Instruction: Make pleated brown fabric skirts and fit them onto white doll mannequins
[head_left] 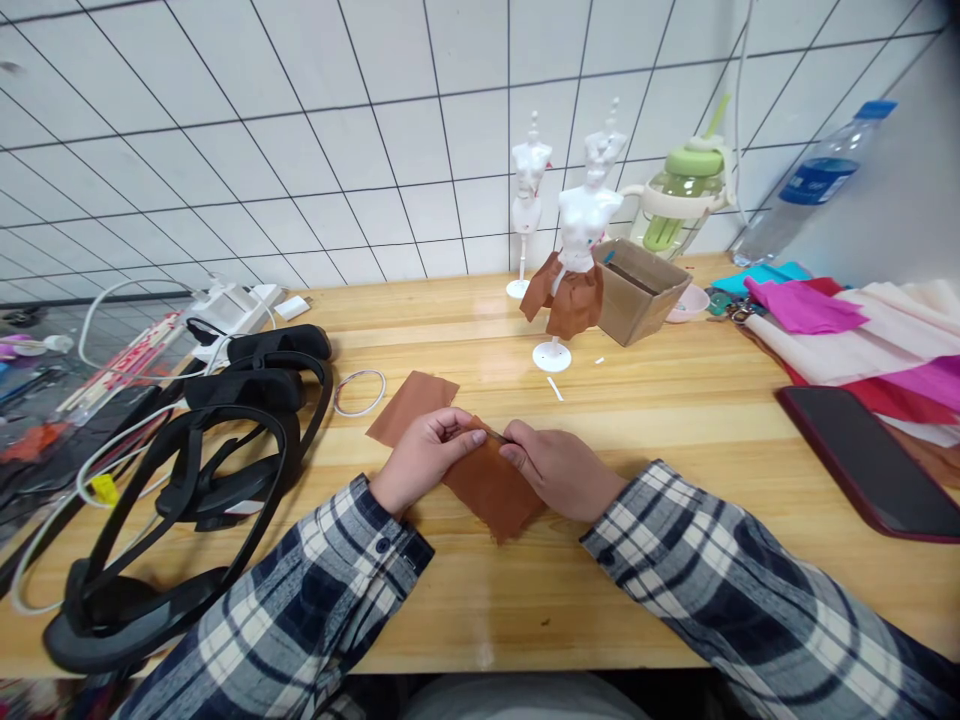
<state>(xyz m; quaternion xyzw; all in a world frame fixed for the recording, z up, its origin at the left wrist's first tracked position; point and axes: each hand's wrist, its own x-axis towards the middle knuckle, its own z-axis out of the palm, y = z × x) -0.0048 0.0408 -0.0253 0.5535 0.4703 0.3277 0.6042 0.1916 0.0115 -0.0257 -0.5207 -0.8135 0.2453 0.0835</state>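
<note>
**Figure.** Head view of a wooden bench (675,420) set against a white tiled wall. The left hand (422,452) and right hand (559,470), both in checked sleeves, meet over the near middle of the bench. Each hand is closed in a pinch, thumb against fingertips, on the upper edge of the brown cloth piece (491,495). This piece lies on the bench under and between the two hands, with its lower corner pointing toward the person. A second brown piece (409,400) lies flat just behind the left hand, its near edge hidden by that hand.

Behind the hands stands a white mannequin (583,220) on a round foot, dressed in a brown skirt (574,300). A bare mannequin (529,170) stands farther back, near the wall. An open cardboard box (637,295) sits tilted just right of the skirt.

At the far right are a green-lidded jug (682,195) and a water bottle (814,185), with folded coloured cloths (862,340) in front of them. A dark phone (870,460) lies nearer the bench's front edge. To the left lie black headbands (210,470) and a white wire ring (360,392)
</note>
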